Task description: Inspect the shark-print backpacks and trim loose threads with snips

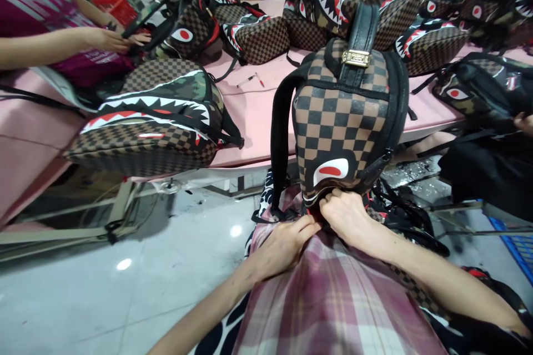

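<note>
A brown-and-black checkered backpack [339, 116] with a white-and-red eye stands upright against my lap, its black top handle [363, 28] with a gold buckle pointing away from me. My right hand [347, 215] is closed in a fist on the backpack's lower front, just below the eye. Beside it, my left hand [289, 243] has its fingers bent and pressed to the bag's bottom edge, over the plaid apron [333, 299]. The fingertips of both hands are partly hidden, and what exactly they pinch there cannot be seen. One black shoulder strap [283, 138] hangs on the left.
A similar shark-mouth backpack [154, 122] lies on the pink table [250, 144]. More such bags stand farther back, and a pen [252, 81] lies between. At left, a co-worker's hands [114, 39] hold a black strap. Another person's hand [523, 122] touches a bag at right.
</note>
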Demonstrator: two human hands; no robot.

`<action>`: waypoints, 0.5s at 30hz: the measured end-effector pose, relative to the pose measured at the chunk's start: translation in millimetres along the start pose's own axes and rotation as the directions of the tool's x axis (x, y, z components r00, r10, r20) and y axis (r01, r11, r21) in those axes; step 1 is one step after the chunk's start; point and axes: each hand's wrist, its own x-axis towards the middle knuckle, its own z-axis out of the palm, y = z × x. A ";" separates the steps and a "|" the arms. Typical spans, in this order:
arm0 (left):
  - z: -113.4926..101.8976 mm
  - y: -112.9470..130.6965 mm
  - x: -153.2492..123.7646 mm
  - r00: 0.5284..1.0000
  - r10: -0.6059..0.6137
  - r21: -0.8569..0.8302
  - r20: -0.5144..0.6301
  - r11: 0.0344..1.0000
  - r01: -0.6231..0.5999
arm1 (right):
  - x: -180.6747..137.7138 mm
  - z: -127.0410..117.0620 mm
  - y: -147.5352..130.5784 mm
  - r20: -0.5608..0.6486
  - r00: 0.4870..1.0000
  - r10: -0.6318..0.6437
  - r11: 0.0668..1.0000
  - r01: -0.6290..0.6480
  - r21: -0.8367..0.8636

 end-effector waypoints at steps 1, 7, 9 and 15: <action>-0.3 0.6 0.0 1.000 0.001 -0.001 -0.003 1.000 -0.001 | 0.5 -0.6 -0.5 0.007 1.000 0.007 1.000 -0.007 0.001; 0.0 1.1 0.3 1.000 0.015 -0.006 -0.008 1.000 -0.015 | 1.4 -7.7 -3.3 0.060 0.998 0.030 0.999 -0.031 0.012; 1.4 0.5 0.9 1.000 0.017 0.005 -0.014 1.000 -0.017 | 1.9 -8.2 -3.0 0.070 0.997 0.031 0.999 -0.032 0.017; 5.1 0.6 1.5 1.000 0.009 0.052 -0.007 0.999 -0.009 | 3.2 -3.3 0.3 0.059 0.998 -0.011 0.999 0.008 0.050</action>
